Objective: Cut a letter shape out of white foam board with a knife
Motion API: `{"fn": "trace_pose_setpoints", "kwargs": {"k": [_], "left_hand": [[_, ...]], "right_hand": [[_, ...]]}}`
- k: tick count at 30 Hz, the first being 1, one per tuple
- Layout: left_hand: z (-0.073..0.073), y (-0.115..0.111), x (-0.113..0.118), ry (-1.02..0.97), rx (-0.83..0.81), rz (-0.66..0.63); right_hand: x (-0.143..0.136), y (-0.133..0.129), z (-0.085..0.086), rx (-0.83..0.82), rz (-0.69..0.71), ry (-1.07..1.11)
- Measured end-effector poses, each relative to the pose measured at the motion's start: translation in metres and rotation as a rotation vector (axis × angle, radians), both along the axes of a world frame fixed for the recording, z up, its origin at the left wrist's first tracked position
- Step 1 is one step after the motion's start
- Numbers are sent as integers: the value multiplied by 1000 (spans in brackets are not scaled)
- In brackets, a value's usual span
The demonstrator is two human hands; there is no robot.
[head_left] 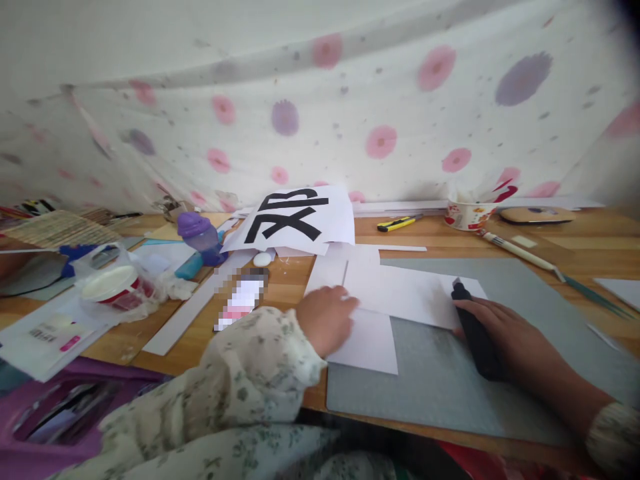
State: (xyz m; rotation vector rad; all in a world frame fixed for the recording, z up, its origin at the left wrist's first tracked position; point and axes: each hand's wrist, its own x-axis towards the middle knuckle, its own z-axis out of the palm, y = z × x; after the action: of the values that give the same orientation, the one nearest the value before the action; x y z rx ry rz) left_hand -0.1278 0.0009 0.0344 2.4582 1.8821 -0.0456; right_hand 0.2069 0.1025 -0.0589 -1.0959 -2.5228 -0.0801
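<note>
My right hand (510, 337) is wrapped round a black utility knife (477, 337), its short blade pointing up and away at the front end. The hand and knife rest over the right part of a white board strip (415, 292), which lies on a grey-green cutting mat (500, 387). My left hand (327, 320), slightly blurred, is on the left end of the white pieces with its fingers curled together. What lies in those fingers, if anything, is hidden. A thin grey edge (345, 272) stands just beyond them. Below the strip is a smaller white piece (373, 347).
A sheet with large black characters (295, 220) lies behind. A yellow cutter (399, 223), a paper cup (469, 212) and tweezers (595, 297) are farther right. To the left are a phone (245, 297), a purple-lidded bottle (197, 233) and a bagged tub (115, 287).
</note>
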Motion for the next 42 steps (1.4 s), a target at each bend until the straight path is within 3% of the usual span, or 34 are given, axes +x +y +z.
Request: {"fn": "trace_pose_setpoints", "kwargs": {"k": [3,5,10,16,22,27,31,36,42], "left_hand": [[-7,12,46,-22,52,-148],[-13,25,58,-21,85,-114],[-35,48,62,-31,85,-13],[-53,48,64,-82,77,-30],[-54,48,64,-120,65,-47],[-50,54,53,-156,-9,96],[-46,60,44,-157,-18,174],[-48,62,44,-164,44,142],[-48,56,50,-173,112,132]], "right_hand": [[5,4,-10,62,-21,12],[8,3,-13,69,-47,7],[11,-4,-11,70,-99,24],[6,-13,4,51,-79,128],[9,-15,0,-109,-157,197],[6,-13,-7,15,-154,139],[11,-8,-15,-3,-163,122],[21,-4,-23,-106,-195,139],[22,-12,-15,-228,-312,250]]}}
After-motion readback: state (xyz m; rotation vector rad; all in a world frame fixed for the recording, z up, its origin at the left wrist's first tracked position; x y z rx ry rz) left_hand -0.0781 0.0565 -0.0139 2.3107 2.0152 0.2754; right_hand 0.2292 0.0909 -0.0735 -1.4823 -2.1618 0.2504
